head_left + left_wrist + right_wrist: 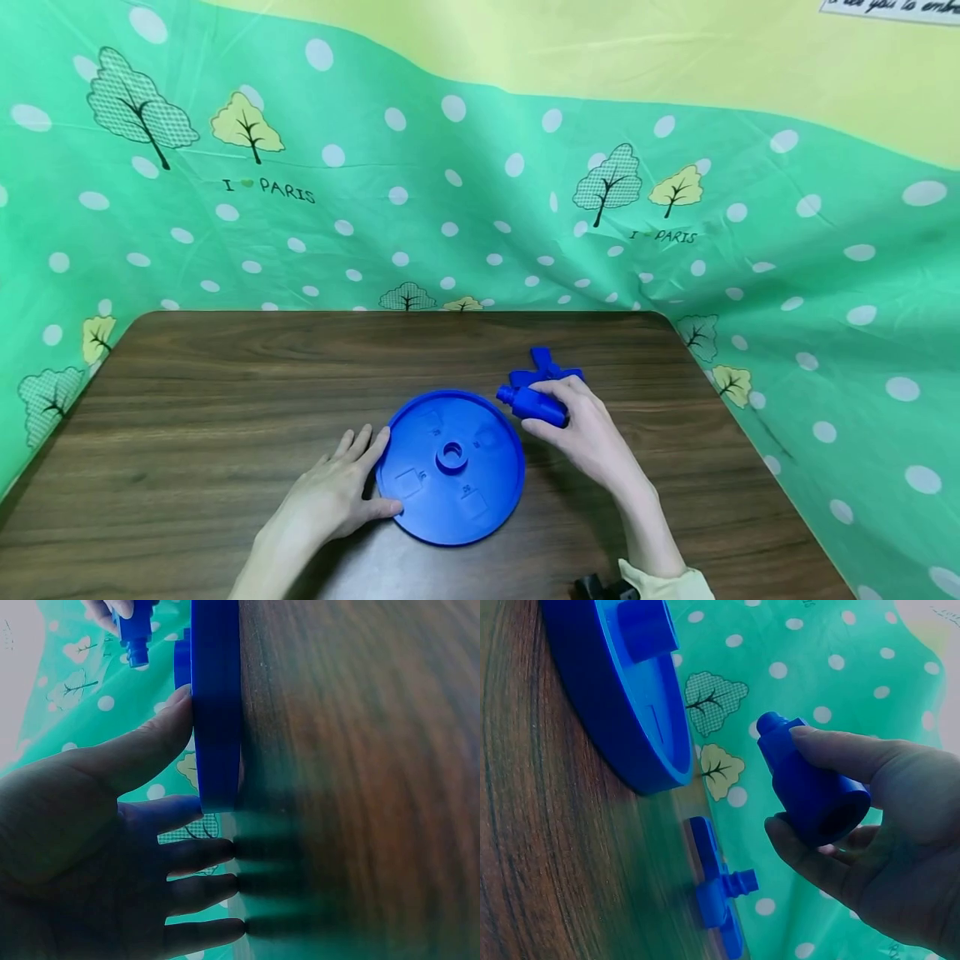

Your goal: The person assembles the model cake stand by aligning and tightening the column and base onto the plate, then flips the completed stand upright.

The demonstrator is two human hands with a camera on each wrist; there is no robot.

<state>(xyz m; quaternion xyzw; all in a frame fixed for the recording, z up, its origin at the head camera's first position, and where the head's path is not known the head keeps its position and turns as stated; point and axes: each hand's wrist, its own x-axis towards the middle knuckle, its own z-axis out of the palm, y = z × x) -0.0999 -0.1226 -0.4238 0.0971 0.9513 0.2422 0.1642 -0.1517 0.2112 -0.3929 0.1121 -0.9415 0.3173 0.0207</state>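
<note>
A round blue disc point(491, 492) with a raised rim and a hollow hub in its middle lies on the table. My left hand point(330, 492) is spread at its left side, thumb and index finger touching the rim; the other fingertips rest on the table. Above the table at the disc's upper right, my right hand point(581, 425) pinches a blue hollow tube point(810, 780) between thumb and fingers. The tube's narrow ridged end points toward the disc, and its wide open end shows in the right wrist view. Behind that hand lies a blue piece with flat arms point(542, 362) and a ridged stub.
The wooden table point(225, 392) runs back to a green dotted cloth point(450, 183) hanging behind it and at the sides. A small black object point(600, 587) sits at the bottom edge by the right sleeve point(667, 581).
</note>
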